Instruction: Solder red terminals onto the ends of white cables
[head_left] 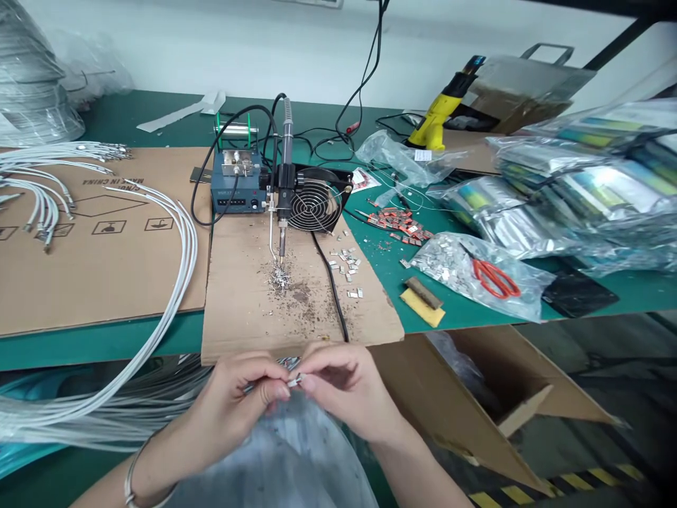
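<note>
Low in front of me, at the cardboard's front edge, both hands meet fingertip to fingertip. My left hand (246, 395) is closed, thumb and fingers pinching one side of a small white-and-metal connector (295, 382). From the other side, my right hand (346, 384) pinches the same piece between thumb and forefinger. Whether a wire is attached to it is hidden by the fingers. Beyond the hands, an upright soldering iron (285, 190) is clamped in a stand, its tip over a heap of solder scraps (280, 276). Small metal connectors (346, 264) lie scattered right of it.
White cables (180, 282) curve across the left cardboard (106, 275). Behind stand a blue soldering station (238, 190) and a fan (314, 204). Rightward lie red parts (405, 222), red-handled scissors (494, 279) on a plastic bag, a yellow heat gun (436, 116), and silvery packets (582, 183). An open carton (465, 409) sits below.
</note>
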`<state>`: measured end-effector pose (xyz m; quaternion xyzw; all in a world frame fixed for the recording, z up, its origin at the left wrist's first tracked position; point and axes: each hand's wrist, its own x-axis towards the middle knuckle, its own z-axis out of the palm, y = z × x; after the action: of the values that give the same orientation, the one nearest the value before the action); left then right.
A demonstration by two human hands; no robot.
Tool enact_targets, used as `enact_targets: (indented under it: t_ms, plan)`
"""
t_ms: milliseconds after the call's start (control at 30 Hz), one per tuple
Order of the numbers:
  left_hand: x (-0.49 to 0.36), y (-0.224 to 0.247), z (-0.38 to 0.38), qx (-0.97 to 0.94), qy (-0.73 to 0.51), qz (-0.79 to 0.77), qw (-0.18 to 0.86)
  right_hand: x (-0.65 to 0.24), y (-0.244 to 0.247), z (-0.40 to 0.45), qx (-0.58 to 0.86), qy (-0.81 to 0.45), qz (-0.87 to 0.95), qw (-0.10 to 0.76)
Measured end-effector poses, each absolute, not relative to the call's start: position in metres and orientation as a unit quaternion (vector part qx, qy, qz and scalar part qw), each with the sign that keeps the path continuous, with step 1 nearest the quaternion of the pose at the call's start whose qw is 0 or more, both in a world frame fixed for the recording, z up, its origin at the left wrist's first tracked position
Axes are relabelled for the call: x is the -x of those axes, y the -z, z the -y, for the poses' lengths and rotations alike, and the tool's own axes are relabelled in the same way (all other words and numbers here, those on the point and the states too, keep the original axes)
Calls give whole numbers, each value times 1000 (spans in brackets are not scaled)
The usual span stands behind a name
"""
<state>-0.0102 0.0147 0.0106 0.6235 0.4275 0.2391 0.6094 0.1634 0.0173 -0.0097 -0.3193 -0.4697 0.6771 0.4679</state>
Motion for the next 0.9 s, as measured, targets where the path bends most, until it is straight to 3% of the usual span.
enact_targets:
  t_ms: [100,167,300,400,533,600,767,900]
  plan:
    - [14,-14,-18,-705,-224,-408,535,-158,23,-15,249,-845,239,409]
    - [14,-15,-19,-715,-208,-421,517,-157,27,-15,259,-862,204,385]
    - [12,-15,-21,-684,-197,-486,507,-165,16,-17,378,-711,422,417]
    - [10,-16,-22,-705,-198,-491,472,-173,3,-20,438,-573,574,388]
    - [9,-18,-21,-747,-204,-471,421,-178,-4,-25,444,-493,654,363]
    - [7,-18,-20,-730,-206,-479,442,-174,-2,-25,430,-495,641,398]
    - [-2,-16,-18,-562,-221,-511,612,-152,11,-14,403,-553,482,547]
    - [-5,-16,-19,-494,-220,-499,678,-146,18,-13,362,-612,376,595]
